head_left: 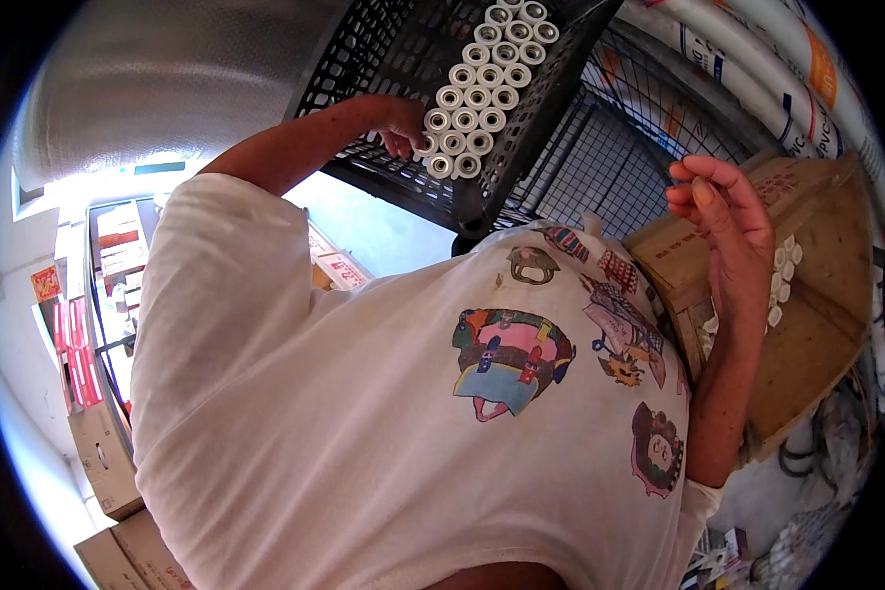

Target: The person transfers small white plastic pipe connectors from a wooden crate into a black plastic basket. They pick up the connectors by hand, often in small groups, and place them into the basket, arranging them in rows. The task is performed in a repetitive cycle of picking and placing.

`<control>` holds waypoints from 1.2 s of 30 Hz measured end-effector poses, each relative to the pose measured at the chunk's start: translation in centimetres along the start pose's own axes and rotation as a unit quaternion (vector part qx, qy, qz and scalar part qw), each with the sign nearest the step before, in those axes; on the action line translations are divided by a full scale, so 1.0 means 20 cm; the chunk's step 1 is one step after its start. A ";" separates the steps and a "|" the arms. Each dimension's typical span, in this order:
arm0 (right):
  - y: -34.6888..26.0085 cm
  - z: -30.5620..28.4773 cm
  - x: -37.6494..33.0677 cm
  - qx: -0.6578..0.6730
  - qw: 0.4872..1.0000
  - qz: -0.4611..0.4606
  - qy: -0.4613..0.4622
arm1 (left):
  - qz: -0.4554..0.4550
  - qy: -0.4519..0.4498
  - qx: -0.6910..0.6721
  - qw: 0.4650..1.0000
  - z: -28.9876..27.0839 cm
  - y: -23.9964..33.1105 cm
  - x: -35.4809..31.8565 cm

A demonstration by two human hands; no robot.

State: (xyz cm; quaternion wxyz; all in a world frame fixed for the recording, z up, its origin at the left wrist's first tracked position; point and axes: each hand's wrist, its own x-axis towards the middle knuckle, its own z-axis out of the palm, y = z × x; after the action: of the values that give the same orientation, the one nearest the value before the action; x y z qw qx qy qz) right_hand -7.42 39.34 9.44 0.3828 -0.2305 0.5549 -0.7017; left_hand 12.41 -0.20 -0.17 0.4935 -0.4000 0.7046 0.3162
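Note:
Inside a black plastic crate (pixel 349 74), several white round plastic fittings with ring-shaped openings (pixel 477 96) stand close together in slanting rows. My left hand (pixel 400 126) reaches over the crate's left side, its fingers bent down around a white fitting (pixel 426 145) at the left end of a lower row. Part of that fitting is hidden by the fingertips. To the right, my right hand (pixel 726 221) is raised with fingers loosely curled and the thumb up; nothing shows between them. Below it, an open cardboard box (pixel 816 324) holds more white pieces (pixel 782 270).
A black wire-mesh basket (pixel 595 147) stands right of the crate. Wrapped pipes (pixel 747 74) lie at the far right. A silvery foil-like roll (pixel 177 84) is behind on the left. Cartons (pixel 108 457) are stacked at the lower left, near a shelf rack (pixel 118 265).

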 end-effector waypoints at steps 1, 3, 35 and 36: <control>0.00 0.00 0.00 0.001 1.000 0.000 0.000 | 0.004 -0.002 -0.013 1.000 0.00 -0.01 0.00; 0.00 0.00 0.00 0.003 1.000 0.000 0.001 | 0.012 -0.005 -0.038 0.999 -0.01 -0.01 0.00; -0.31 -0.34 -0.20 -0.135 0.973 -0.115 0.151 | 0.183 0.171 0.284 0.925 0.05 0.28 0.07; -0.30 -0.41 -0.22 -0.155 0.967 -0.098 0.176 | 0.208 0.196 0.269 0.920 0.05 0.26 0.07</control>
State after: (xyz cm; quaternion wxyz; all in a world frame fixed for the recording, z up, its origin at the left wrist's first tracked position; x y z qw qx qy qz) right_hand -12.59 48.30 13.43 0.1683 -0.2130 0.6905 -0.6704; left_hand 8.11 2.78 -1.63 0.3572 -0.1505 0.9132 0.1257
